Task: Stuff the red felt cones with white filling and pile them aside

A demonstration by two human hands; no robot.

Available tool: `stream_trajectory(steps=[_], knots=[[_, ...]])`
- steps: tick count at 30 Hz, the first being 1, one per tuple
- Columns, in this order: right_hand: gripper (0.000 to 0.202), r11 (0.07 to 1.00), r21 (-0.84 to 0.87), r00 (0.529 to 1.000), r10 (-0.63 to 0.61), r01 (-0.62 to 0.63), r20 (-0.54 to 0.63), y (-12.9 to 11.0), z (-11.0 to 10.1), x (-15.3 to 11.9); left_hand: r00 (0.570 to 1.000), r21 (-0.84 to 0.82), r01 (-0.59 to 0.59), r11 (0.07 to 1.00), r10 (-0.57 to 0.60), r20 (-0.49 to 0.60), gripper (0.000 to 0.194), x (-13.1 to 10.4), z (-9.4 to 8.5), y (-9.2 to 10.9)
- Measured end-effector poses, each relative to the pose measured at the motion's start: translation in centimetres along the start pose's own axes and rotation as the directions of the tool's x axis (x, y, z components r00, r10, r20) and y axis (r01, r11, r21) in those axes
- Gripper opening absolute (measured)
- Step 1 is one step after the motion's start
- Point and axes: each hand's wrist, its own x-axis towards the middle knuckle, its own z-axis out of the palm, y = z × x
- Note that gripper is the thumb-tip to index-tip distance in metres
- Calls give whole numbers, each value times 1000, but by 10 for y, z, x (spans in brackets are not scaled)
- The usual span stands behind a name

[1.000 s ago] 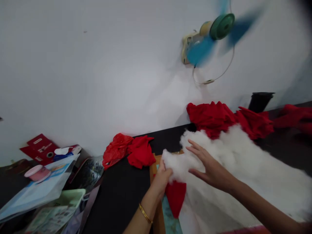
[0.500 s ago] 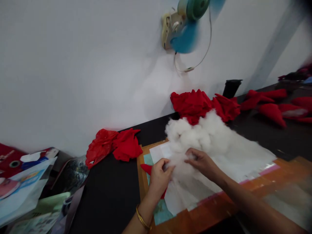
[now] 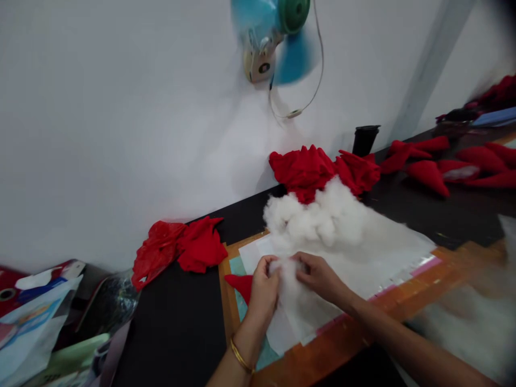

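Observation:
Between my two hands is a thin tuft of white stuffing (image 3: 288,277). My left hand (image 3: 264,285), with a gold bangle at the wrist, pinches its left side. The fingers of my right hand (image 3: 318,275) are closed on its right side. A red cloth piece with a pointed end (image 3: 240,285) pokes out from behind my left hand; the rest of it is hidden. Just beyond my hands, a fluffy heap of white stuffing (image 3: 322,217) rests on white sheets (image 3: 387,252).
Red cloth (image 3: 308,169) is heaped by the wall, beside a black cup (image 3: 365,141). Stuffed red shapes (image 3: 429,174) lie at right. Left are a red plastic bag (image 3: 157,252), red fabric (image 3: 201,244) and packages (image 3: 36,317). A wall fan (image 3: 278,40) spins above. Orange tape (image 3: 334,344) edges the board.
My right hand has come closer to my left, with the white stuffing gathered between them. The view has shifted, so the fan and the red pieces on the right appear further left.

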Motion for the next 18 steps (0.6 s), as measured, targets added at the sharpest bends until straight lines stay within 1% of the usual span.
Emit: stream_trajectory(steps=[2,4,6,8,9,10,12,14,16,17,18], knots=[[18,1000,-13,998,19,-20,-62,7,-7,-2,999,64,-54,996,54,-2,26,0,-6,-1],[16,998,5,995,65,-65,-75,12,-17,-4,994,176,-107,978,108,1,21,1,-16,-1],[13,994,30,990,109,-107,-90,15,-25,-6,989,263,-132,956,147,-35,18,4,-26,-1],[12,991,40,984,132,-128,-115,15,-28,-7,983,326,-127,937,162,-84,19,5,-30,1],[11,991,35,982,132,-128,-137,14,-28,-6,984,357,-115,927,156,-90,20,5,-30,3],[11,993,21,980,121,-119,-157,13,-28,-6,986,385,-108,917,147,-73,21,4,-28,6],[11,996,-14,979,83,-87,-186,10,-24,-4,991,405,-129,905,135,12,25,-1,-20,12],[12,998,-42,981,42,-51,-190,7,-18,-2,989,364,-145,920,125,78,40,-5,-11,15],[11,999,-44,984,11,-19,-176,4,-12,-1,990,306,-118,945,87,111,61,-6,-3,15],[10,1000,-24,987,7,-11,-163,2,-9,-1,992,281,-90,956,59,116,64,-5,0,13],[10,1000,9,989,16,-15,-146,0,-8,0,992,264,-57,963,26,121,61,-3,2,11]])
